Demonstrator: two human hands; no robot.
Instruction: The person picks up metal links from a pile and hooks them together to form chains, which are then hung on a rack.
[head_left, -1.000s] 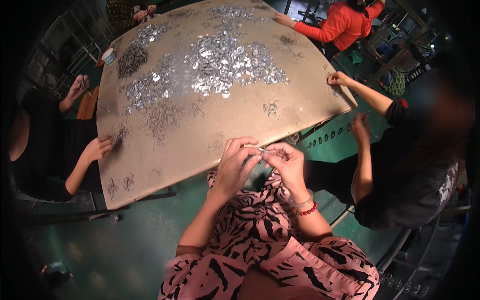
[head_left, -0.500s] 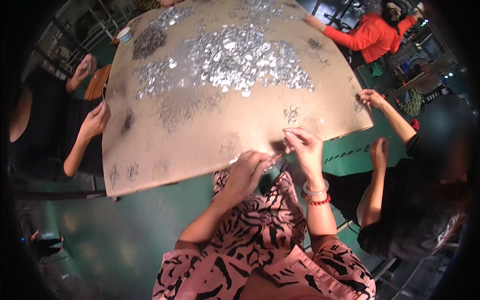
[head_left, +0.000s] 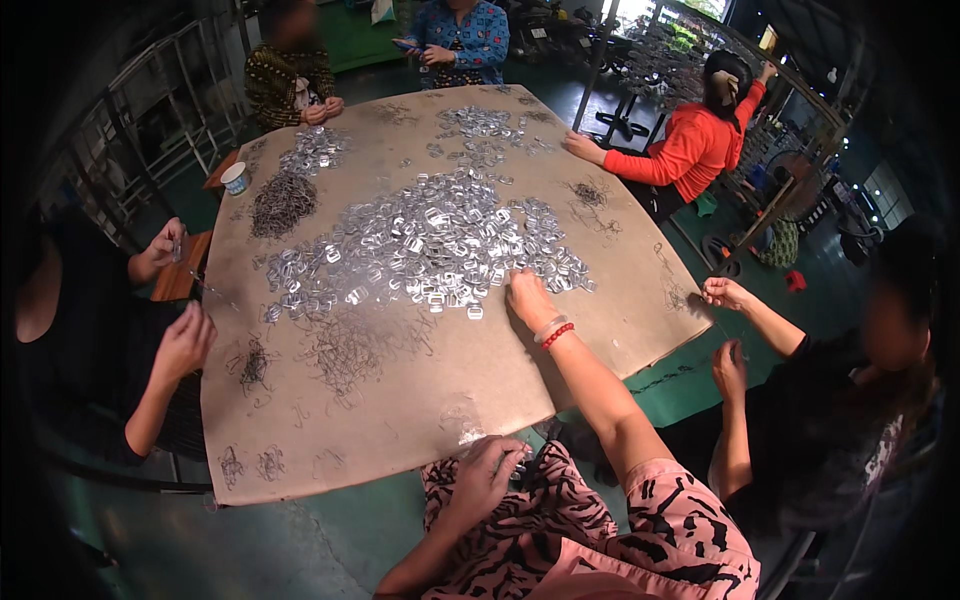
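Observation:
A broad pile of small flat silver metal buckles [head_left: 415, 240] is spread over the middle of the brown-covered table [head_left: 480, 385]. My right hand [head_left: 530, 298] reaches far forward, its curled fingers at the pile's near right edge; what lies under the fingertips is hidden. A pale bangle and a red bead bracelet [head_left: 557, 334] circle that wrist. Close to my lap, at the table's near edge, my left hand [head_left: 487, 472] is closed with thumb and fingers pinched on small shiny metal pieces [head_left: 521, 464], too small to make out fully.
Thin dark wire pieces [head_left: 350, 350] lie in a loose heap nearer me, with a denser dark heap [head_left: 284, 203] at far left by a white cup [head_left: 234, 178]. Co-workers sit left, right and far; a person in red [head_left: 680, 165] stands at the far right corner.
My right hand has left my left hand's side and stretched forward to the buckle pile. My left hand stays near my lap. The view has tilted up, showing more people at the far side.

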